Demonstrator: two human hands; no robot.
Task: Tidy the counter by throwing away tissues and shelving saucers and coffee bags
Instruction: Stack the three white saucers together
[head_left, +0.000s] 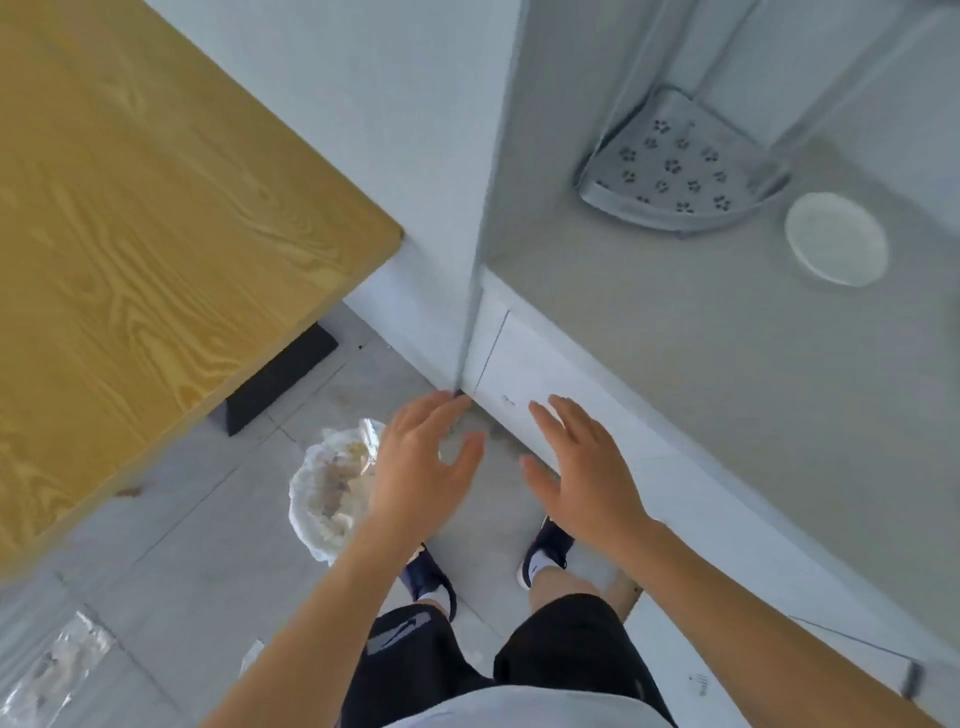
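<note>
One saucer (835, 245) sits beside grey corner rack (680, 166) on counter (727, 353).

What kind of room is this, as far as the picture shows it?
Probably a kitchen or pantry corner, though that is a guess. A grey counter carries a white saucer and a perforated corner rack. A wooden table stands beside it, and a lined waste bin sits on the floor.

The worktop (701, 338) is plain pale grey, carrying a white saucer (835, 245) and a grey corner rack (675, 166) dotted with dark flower-shaped holes. Beyond the left grip (423, 462) a table (156, 234) shows yellow-ochre wood grain. Below both grips: light grey floor tiles (208, 545), black shorts (566, 644), navy shoes (548, 545) with white socks.
</note>
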